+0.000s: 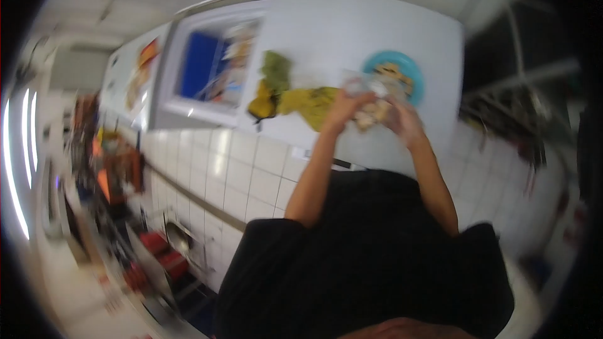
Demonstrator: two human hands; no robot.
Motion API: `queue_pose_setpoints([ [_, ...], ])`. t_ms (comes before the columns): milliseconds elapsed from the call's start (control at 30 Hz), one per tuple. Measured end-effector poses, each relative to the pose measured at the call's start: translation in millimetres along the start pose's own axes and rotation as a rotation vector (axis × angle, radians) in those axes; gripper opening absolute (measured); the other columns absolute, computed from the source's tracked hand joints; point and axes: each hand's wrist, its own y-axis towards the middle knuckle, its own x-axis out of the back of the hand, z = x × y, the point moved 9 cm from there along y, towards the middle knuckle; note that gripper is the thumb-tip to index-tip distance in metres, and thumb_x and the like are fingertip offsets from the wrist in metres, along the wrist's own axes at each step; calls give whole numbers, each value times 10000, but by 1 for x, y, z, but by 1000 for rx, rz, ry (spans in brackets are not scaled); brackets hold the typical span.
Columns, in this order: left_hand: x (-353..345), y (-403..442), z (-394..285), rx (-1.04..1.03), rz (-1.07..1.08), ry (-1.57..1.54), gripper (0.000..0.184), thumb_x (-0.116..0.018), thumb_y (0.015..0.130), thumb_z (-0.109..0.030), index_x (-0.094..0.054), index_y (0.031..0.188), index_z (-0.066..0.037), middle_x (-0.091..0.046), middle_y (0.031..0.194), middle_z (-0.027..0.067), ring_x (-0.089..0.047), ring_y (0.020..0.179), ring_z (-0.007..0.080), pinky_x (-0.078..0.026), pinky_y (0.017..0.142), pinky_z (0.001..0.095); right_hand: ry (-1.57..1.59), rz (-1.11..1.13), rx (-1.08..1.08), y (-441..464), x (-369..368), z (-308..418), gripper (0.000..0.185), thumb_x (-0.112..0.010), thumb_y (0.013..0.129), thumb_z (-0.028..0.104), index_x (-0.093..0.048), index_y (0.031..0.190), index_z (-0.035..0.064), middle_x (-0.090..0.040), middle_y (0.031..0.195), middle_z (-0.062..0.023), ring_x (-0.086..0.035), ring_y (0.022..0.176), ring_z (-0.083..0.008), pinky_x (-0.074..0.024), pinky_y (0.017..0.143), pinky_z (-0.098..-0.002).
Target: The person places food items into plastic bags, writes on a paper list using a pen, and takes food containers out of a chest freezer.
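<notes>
My left hand (347, 105) and my right hand (403, 120) are closed on a clear plastic bag (370, 112) with pale, chunky pieces in it. It is held over the front part of a white worktop (333, 31). Just behind my right hand stands a turquoise bowl (379, 58) with yellowish-brown pieces of food in it, partly covered by the bag and hand. A yellow-green cloth (311, 103) lies beside my left hand. Blur hides what the pieces are.
Further left along the worktop are a crumpled green cloth (275, 66) and a yellow-and-black item (264, 100). Beyond them is an open chest freezer (242, 81) with bagged goods and a blue panel inside. Metal racks (502, 113) stand at the right.
</notes>
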Motion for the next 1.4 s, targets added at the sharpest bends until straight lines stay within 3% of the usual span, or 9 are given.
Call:
queue_pose_setpoints([
  [233,-22,-1,-7,-13,92,-52,812,-846,879,-116,-391,1542,-5,-690,1281,193,-693,1133,247,-601,877,355,146,-17,-88,23,25,-25,496,-663,1041,334,-551,1455,86,-659,1347,-93,-672,1195,-233,-576,976,-425],
  [600,16,-1,13,-18,60,64,726,-854,889,-193,-479,1473,19,-667,1309,165,-677,1154,250,-571,956,389,-16,73,-170,-34,-4,-3,506,-736,998,238,-517,1408,39,-686,1228,-111,-707,982,-219,-636,757,-346],
  [733,42,-12,61,173,2,-211,675,-814,927,-265,-506,1459,13,-676,1291,138,-674,1153,231,-568,973,413,70,93,-177,-28,-10,-22,497,-726,1006,243,-508,1407,44,-680,1237,-131,-706,978,-237,-636,745,-356],
  [867,44,-36,75,172,162,-266,725,-827,904,-250,-480,1489,1,-692,1285,127,-697,1116,219,-583,967,399,-71,99,-68,-22,1,-28,487,-703,1023,233,-491,1439,95,-667,1294,-144,-699,1109,-264,-608,854,-416],
  [933,47,-34,86,129,345,53,823,-870,846,-210,-443,1527,-31,-680,1316,139,-707,1108,230,-591,963,396,-167,157,9,-15,-4,-23,580,-704,1021,210,-432,1527,128,-651,1366,-130,-682,1196,-258,-566,939,-452],
  [967,52,-38,71,-145,240,149,590,-770,927,-110,-524,1447,21,-742,1182,171,-749,1015,249,-625,862,399,-259,124,1,-17,-4,-20,620,-717,1011,207,-415,1547,129,-661,1350,-108,-686,1169,-235,-566,909,-422],
  [1100,49,-60,44,-163,172,70,767,-859,864,-143,-473,1520,-44,-682,1303,102,-635,1206,196,-521,1047,360,-454,50,53,-22,-19,0,528,-773,952,227,-549,1415,109,-651,1119,-17,-616,912,-129,-544,757,-299],
  [1167,39,-65,43,-178,172,-28,772,-857,866,-142,-466,1523,-38,-672,1312,88,-615,1228,185,-505,1059,351,-174,124,129,-33,-35,3,542,-765,960,236,-549,1423,53,-656,1117,-9,-611,902,-122,-521,802,-276],
  [1400,24,-75,61,-222,154,-370,652,-761,938,-99,-436,1503,-67,-659,1244,60,-607,1202,186,-476,1074,331,-532,237,285,-22,-26,-45,529,-788,955,164,-546,1413,57,-706,1171,-56,-684,960,-133,-551,784,-276],
])
